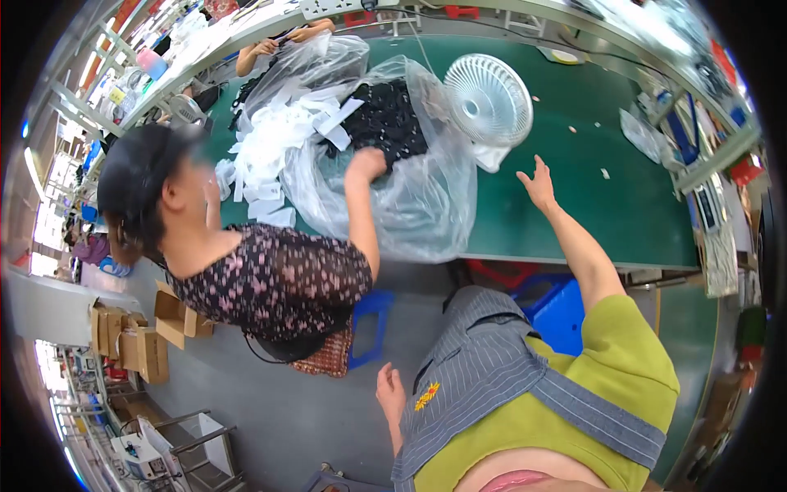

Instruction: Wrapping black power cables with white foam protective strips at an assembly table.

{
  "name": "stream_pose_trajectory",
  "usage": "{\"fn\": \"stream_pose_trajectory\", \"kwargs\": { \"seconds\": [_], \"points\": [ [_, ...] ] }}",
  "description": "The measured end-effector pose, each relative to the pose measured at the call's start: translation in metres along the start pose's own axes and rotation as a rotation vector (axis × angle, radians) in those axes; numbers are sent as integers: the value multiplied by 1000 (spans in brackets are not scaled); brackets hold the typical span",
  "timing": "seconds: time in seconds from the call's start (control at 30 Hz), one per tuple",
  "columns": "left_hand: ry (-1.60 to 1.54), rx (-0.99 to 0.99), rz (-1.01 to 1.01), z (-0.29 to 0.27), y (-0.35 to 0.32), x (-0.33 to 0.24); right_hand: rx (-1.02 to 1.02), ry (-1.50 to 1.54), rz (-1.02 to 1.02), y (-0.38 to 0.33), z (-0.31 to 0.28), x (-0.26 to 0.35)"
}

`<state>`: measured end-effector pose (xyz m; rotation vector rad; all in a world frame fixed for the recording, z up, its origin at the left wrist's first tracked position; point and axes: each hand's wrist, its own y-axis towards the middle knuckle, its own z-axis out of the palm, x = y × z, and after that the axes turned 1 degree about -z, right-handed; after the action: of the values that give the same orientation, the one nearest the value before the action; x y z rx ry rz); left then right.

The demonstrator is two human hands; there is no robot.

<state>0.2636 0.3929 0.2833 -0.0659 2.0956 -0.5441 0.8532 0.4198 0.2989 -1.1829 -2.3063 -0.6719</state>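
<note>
- Striped apron with green shirt: nearest the camera, between left hand and right forearm.
- Green worktop: extends beneath and beyond the right hand.
- Co-worker: seated, well to the left of the right hand, in a flowered top; one co-worker's hand is at the black pieces.
- Clear plastic bag: on the worktop, left of the right hand.
- White pieces: heaped farther left.
- Black pieces: heaped between white pieces and fan.
- White fan: just beyond the right hand, slightly left; apart from it.
- Right hand: fingers spread, over the worktop; contact cannot be determined.
- Left hand: beside the apron, thumb and fingers parted.
</note>
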Motion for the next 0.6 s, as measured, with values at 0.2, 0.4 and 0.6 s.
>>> {"fn": "stream_pose_trajectory", "kwargs": {
  "seconds": [0.2,0.4,0.6],
  "points": [
    [-31,213,218,53,74,-182,5,285,-90,85,105,-35],
    [53,254,290,99,152,-293,194,192,-244,75,140,-73],
    [21,357,355,135,211,-320,249,71,-165,57,105,-69]
  ]
}}
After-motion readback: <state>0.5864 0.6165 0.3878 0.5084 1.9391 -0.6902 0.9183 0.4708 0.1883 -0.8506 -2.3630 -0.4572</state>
